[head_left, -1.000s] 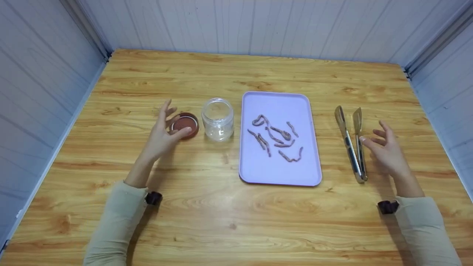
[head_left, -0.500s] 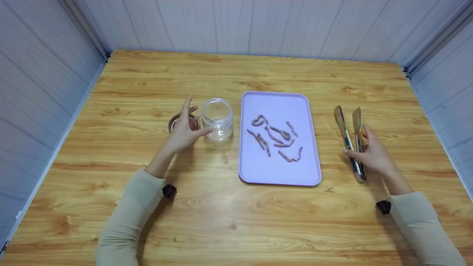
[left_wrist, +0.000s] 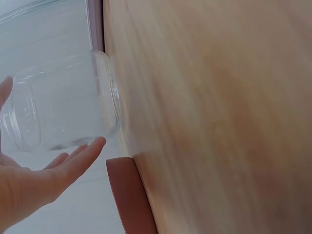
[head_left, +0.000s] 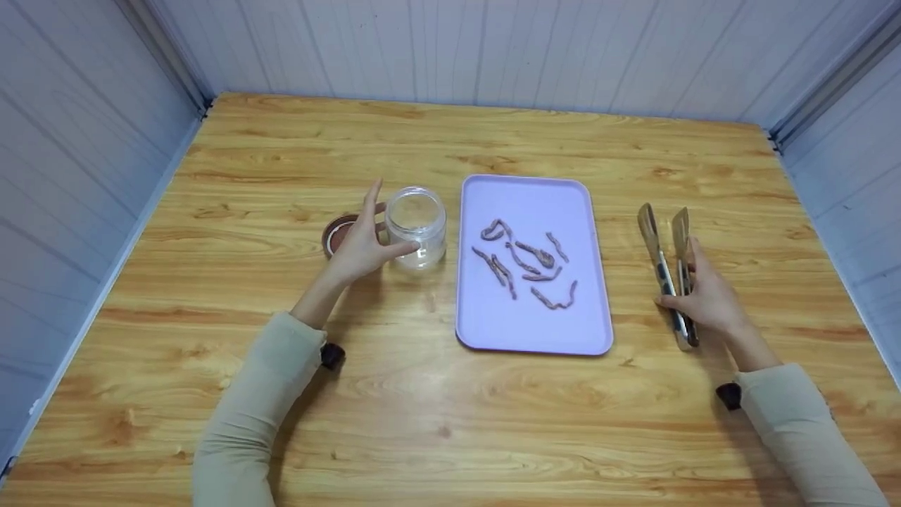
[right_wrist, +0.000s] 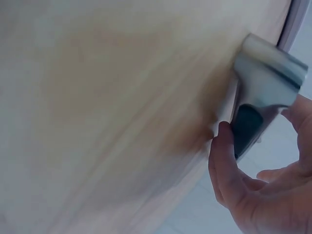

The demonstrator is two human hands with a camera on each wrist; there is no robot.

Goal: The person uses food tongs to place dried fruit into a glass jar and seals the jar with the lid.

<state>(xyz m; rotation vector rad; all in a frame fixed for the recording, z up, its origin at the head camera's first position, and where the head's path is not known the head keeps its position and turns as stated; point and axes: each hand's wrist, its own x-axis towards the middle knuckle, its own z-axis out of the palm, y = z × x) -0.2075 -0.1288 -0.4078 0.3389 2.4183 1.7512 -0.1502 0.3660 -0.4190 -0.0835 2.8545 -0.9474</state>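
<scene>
In the head view, my left hand [head_left: 362, 250] is at the left side of a clear, lidless jar [head_left: 417, 229], thumb across its front and fingers extended along its side. The left wrist view has the jar [left_wrist: 68, 102] upright on the table between thumb and fingers [left_wrist: 80, 165]. Behind this hand lies a brown screw lid [head_left: 339, 236], inner side up and partly hidden. My right hand [head_left: 711, 299] holds metal tongs [head_left: 665, 271] by the handles, thumb on one arm and fingers on the other. The tongs [right_wrist: 265, 78] lie on the table with their tips spread.
A lilac tray [head_left: 535, 334] lies between the jar and the tongs. Several brown, wrinkled, root-like strips [head_left: 535, 255] are scattered on it. The wood-grain table [head_left: 450, 422] is bounded by pale panel walls [head_left: 450, 49] at the back and sides.
My left hand has moved right, from over the lid to the jar. My right hand has moved left onto the tongs, its thumb and fingers closing about the handles.
</scene>
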